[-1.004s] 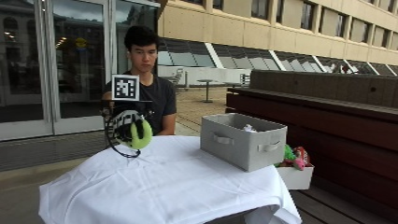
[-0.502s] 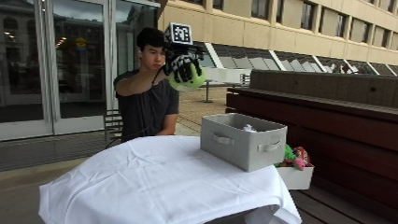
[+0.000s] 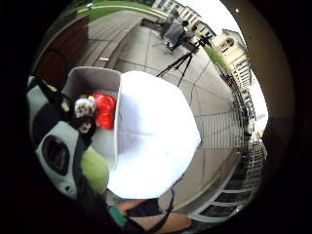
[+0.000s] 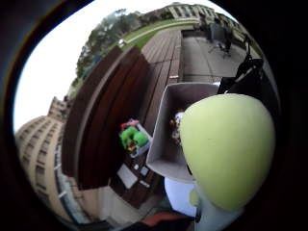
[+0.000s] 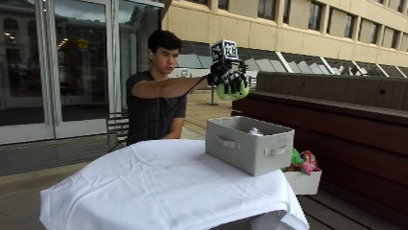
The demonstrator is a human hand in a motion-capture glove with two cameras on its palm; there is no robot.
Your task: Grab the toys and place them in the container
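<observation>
One green toy (image 5: 231,92) sits in the gloved right grip (image 5: 228,79), the black fingers (image 5: 236,84) curled over its rounded top, with the arm stretched out level at about the height of the person's face. In the thumb-side palm view the same toy (image 4: 226,147) is a smooth yellow-green dome pressed close against the palm. The grip is raised well above the bench (image 5: 146,187), over the near end of the grey container (image 5: 248,144).

That container is a fabric box with slot handles, standing on the white cloth toward the bench edge nearest the wooden wall. Seen from the little-finger side, it already holds a red toy (image 3: 105,110) lying against a small pale toy (image 3: 84,106); their exact shapes cannot be made out. From the outside view only a white scrap shows over the rim.

Beyond the bench, on the wooden step below the container, a small white box (image 5: 302,180) holds more toys, green and pink among them (image 5: 298,160). The person stands behind the bench, in front of glass doors.
</observation>
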